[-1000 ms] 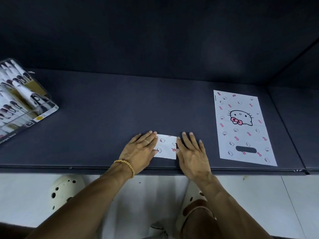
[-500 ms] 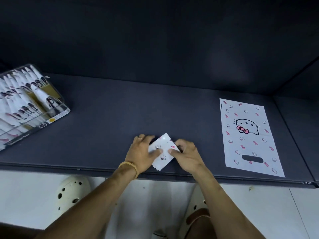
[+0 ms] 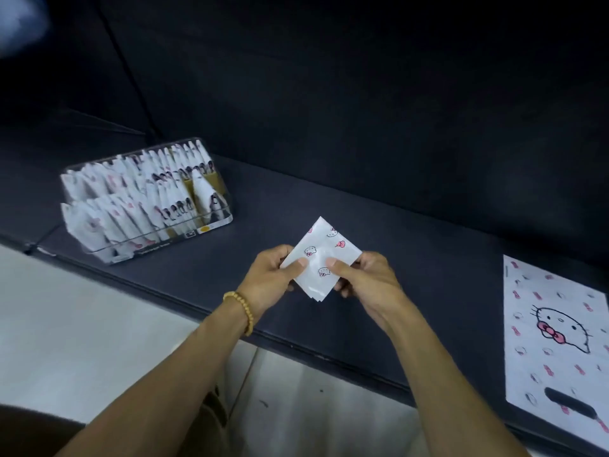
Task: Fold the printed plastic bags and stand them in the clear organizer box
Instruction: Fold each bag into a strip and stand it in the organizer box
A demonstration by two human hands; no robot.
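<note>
Off the table [image 3: 412,245] now: folded bag [image 3: 321,258].

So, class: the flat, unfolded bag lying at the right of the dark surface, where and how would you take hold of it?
Probably at the near end of the flat bag, by the handle slot. It lies flat, so come from the surface's front edge and slide fingers under that short edge.

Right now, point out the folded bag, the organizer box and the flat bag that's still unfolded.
Folded bag [image 3: 321,258]: head view, middle of its printed face, between the two thumbs.
Organizer box [image 3: 211,222]: head view, clear front wall near its right corner.
Flat bag [image 3: 557,331]: head view, on the large cat-face print.
</note>
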